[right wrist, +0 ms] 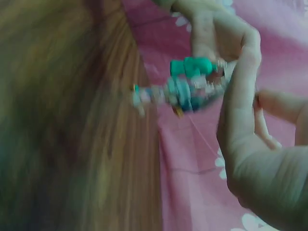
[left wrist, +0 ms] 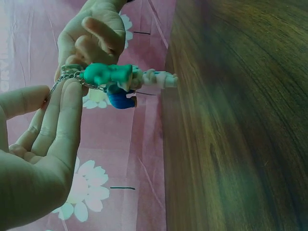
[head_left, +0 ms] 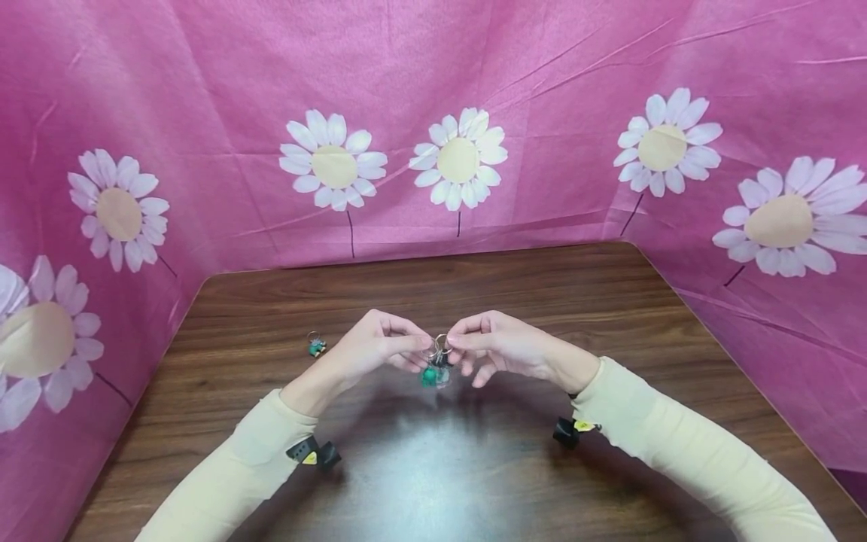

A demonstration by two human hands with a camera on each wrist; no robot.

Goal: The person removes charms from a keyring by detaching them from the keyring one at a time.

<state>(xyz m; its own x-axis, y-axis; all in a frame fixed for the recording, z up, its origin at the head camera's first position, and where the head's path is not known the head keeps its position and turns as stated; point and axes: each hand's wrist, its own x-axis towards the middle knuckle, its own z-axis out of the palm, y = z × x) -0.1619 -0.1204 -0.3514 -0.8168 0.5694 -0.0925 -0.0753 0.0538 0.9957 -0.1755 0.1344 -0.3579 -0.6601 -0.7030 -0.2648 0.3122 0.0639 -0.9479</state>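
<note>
Above the table, both hands meet at a bunch of keychains with small figures hanging from metal rings (head_left: 442, 344). My left hand (head_left: 379, 343) pinches a ring or chain from the left, between thumb and fingers. From the right, my right hand (head_left: 503, 348) pinches a ring with thumb and index finger, its other fingers loosely spread. A green figure (left wrist: 103, 73) and a blue one (left wrist: 121, 98) dangle below, with a pale figure (left wrist: 159, 78) beyond them. Which figure belongs to which ring cannot be told; the right wrist view is blurred.
Another keychain (head_left: 317, 346), with a green figure and a ring, lies on the brown wood table (head_left: 542, 286) left of my left hand. A pink cloth (head_left: 542, 150) printed with white flowers encloses the table's back and sides. Both wrists carry black cameras (head_left: 567, 432).
</note>
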